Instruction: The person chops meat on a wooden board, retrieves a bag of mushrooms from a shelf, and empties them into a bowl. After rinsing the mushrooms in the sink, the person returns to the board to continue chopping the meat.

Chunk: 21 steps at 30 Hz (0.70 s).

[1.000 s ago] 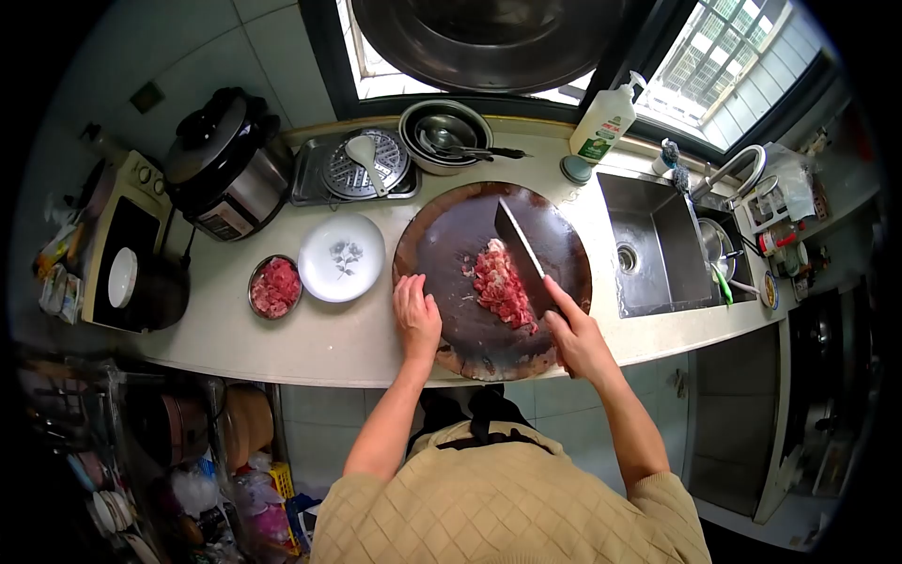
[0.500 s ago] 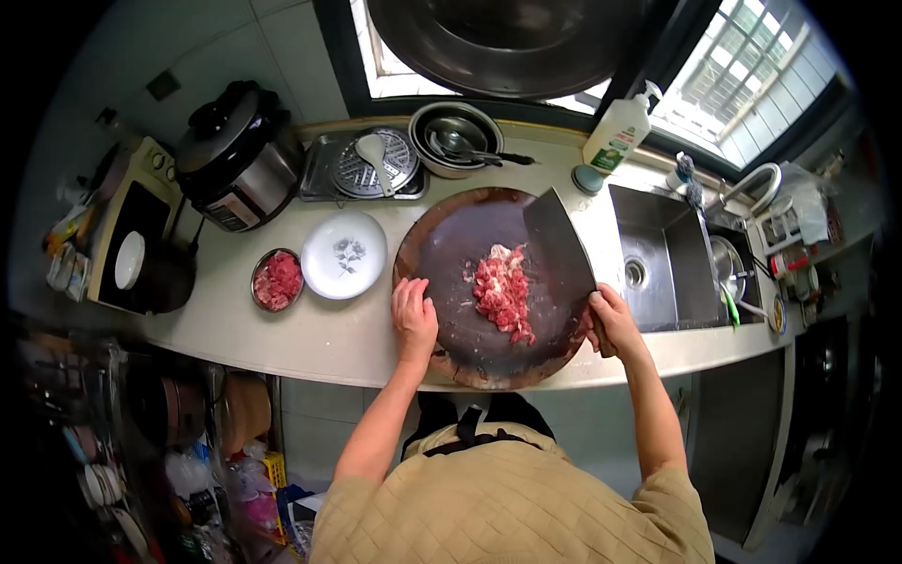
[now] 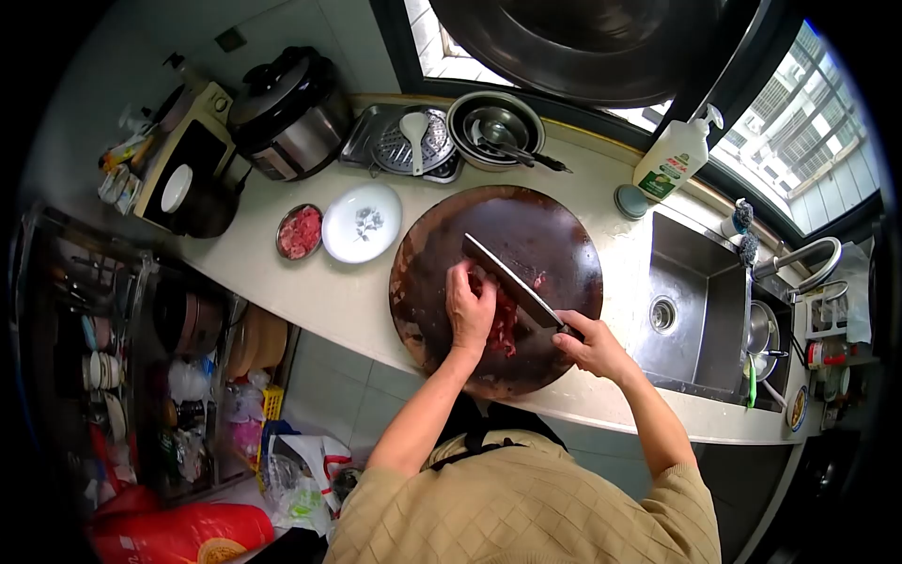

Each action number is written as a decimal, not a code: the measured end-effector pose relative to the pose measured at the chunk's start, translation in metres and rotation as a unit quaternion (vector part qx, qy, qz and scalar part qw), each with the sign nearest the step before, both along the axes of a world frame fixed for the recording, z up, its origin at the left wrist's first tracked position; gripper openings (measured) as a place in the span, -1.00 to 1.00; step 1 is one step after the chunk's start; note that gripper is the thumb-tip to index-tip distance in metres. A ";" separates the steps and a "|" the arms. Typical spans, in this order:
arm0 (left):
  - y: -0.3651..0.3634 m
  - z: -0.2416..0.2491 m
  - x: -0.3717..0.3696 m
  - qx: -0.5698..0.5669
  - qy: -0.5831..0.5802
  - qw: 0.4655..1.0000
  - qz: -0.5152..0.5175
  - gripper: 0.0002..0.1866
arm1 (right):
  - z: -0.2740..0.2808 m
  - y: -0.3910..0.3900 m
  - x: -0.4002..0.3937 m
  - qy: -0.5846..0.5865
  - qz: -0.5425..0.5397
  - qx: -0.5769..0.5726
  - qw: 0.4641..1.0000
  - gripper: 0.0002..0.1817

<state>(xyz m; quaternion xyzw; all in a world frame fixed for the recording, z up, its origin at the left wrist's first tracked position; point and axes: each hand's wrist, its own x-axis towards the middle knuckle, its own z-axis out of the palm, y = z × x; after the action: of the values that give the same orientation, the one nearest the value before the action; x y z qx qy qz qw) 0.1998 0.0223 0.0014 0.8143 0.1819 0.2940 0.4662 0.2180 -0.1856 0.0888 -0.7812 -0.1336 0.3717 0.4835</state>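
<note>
A round, dark wooden chopping board [image 3: 427,235] carries chopped red meat [image 3: 503,329]. My right hand [image 3: 597,348] is closed around the handle of a cleaver [image 3: 515,284], whose blade stands on edge and slants up to the left. Left of the blade, my left hand [image 3: 472,305] is curled over the meat with its fingertips close to the steel. Part of the meat is hidden under those fingers. A small scrap of meat [image 3: 539,280] lies on the far side of the blade.
A small metal bowl of meat [image 3: 300,232] and a white plate with a flower print [image 3: 362,223] stand left of the board. Behind are nested metal bowls [image 3: 496,132] and a pressure cooker [image 3: 289,113]. A sink [image 3: 691,301] lies to the right.
The cleaver has swung from the board's right side to its middle, blade now on edge beside the meat. My left hand has moved from the board's left rim onto the meat. The view has turned.
</note>
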 end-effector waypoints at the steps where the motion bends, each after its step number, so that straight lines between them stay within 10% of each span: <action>1: 0.001 -0.005 -0.008 0.043 0.031 0.998 -0.015 -0.78 | 0.002 -0.003 -0.006 -0.026 0.015 -0.019 0.999 -0.60; 6: -0.004 -0.015 -0.055 0.188 -0.069 0.975 -0.098 -0.75 | 0.026 0.025 -0.045 -0.416 -0.011 0.125 0.901 -0.38; 15: 0.016 -0.011 -0.103 0.107 -0.063 0.992 0.011 -0.84 | 0.021 0.061 -0.050 -0.114 -0.019 -0.132 0.984 -0.42; 19: 0.027 -0.011 -0.114 0.025 -0.006 1.000 0.002 -0.81 | 0.039 0.065 -0.076 -0.405 -0.072 0.035 0.911 -0.45; 21: 0.025 -0.009 -0.114 -0.019 0.037 0.999 -0.013 -0.76 | 0.011 0.064 -0.085 -0.326 -0.091 -0.059 0.939 -0.46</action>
<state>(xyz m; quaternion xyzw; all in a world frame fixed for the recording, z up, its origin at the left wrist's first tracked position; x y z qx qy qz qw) 0.0859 0.0474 -0.0079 0.8180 0.1940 0.2539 0.4783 0.1329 -0.1213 0.1001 -0.8957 -0.1896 0.0578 0.3980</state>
